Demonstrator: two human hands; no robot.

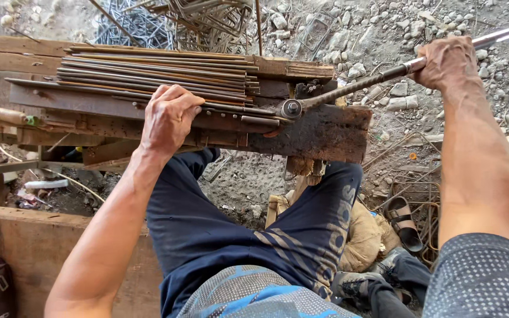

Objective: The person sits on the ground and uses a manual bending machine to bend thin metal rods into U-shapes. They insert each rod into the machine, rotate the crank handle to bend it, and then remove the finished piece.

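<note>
Head view. The left hand (169, 118) is pressed down on a thin steel rod (231, 108) at the near edge of the worktop (319, 132), fingers curled over the rod and the plank edge, holding it flat. The rod runs right to the pin head of a bending lever (349, 87). The right hand (446, 62) is clamped around the lever's long handle, fingers fully wrapped. A stack of rusty rods (154, 73) lies just behind the left hand.

Risks noted. The left fingers lie near the pin; if the rod kicks or slips under load, a pinch is judged possible. A slip of the right hand along the smooth handle would release the lever suddenly. The stack could be jogged and roll toward the left hand.

Not resolved. The pin and rod junction is small and dark; whether the rod is already bent there cannot be told. The handle's far end is cut off at the frame edge. The worktop's supports are hidden by the legs. The tangled wire (207, 20) on the gravel beyond is probably finished bent pieces, though the shapes are unclear.
</note>
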